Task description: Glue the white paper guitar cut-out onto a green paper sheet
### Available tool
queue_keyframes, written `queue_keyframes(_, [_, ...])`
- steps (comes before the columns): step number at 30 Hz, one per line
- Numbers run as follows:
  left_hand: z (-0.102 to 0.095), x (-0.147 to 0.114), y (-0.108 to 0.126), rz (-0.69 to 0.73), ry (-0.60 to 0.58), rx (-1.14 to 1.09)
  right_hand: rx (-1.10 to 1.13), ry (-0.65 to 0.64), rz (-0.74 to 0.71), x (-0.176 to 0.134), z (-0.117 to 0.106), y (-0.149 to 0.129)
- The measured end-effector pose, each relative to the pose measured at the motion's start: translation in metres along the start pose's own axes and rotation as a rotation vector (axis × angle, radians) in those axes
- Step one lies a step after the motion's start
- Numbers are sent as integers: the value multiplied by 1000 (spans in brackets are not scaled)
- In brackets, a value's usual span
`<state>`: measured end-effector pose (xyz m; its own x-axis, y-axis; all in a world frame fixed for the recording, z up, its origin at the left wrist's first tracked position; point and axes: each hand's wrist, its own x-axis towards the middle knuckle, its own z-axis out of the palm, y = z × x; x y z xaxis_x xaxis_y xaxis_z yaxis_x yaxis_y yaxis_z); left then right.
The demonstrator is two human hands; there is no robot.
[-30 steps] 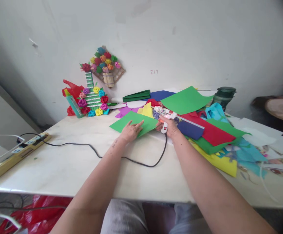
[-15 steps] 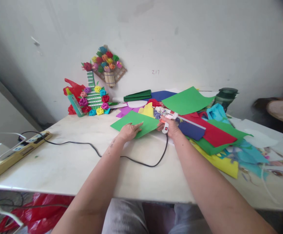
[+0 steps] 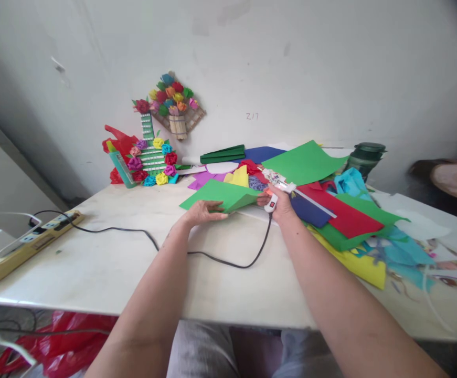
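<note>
My left hand [image 3: 203, 212] holds the near edge of a green sheet of paper [image 3: 220, 195], fingers over the edge and thumb lower down. The sheet lies partly on the table, and its right corner curls up by my right hand [image 3: 280, 205]. That hand is closed round a white hot glue gun [image 3: 271, 203] with a patterned body and a red switch. A long clear glue stick [image 3: 317, 203] sticks out of its back, towards the right. Its nozzle points up and left, over the coloured scraps. An orange-red glow shows near my right fingers.
Coloured paper [image 3: 350, 218] is heaped on the right, with a dark green bottle [image 3: 365, 157] behind. A paper-flower guitar [image 3: 152, 157] and a glue bottle [image 3: 121, 167] stand at back left. The gun's black cord [image 3: 228, 262] crosses the table to a power strip [image 3: 35, 244].
My left hand has slid from the top of the green sheet to its near edge, which is now lifted. The glue gun has shifted slightly right and down.
</note>
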<state>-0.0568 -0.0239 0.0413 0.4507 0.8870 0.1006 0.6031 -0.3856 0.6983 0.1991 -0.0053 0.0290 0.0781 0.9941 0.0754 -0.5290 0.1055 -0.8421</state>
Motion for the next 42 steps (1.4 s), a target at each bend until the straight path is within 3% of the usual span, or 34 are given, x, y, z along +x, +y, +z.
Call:
queue_keyframes(7, [4,4,1,53,-4,339,8,23,-8,1,-2,-1])
queue_keyframes(11, [11,6,3,156,-21,528,-11,23,7,1,-2,-1])
queue_keyframes(17, [21,10,6,191,-9,695,-71,23,-23,1,-3,1])
queue_keyframes(33, [36,18,8,209,-13,687,-58,26,0,1,-2,2])
queue_keyframes(42, [20,9,-4,164,-25,604,-49,12,-18,2,-3,2])
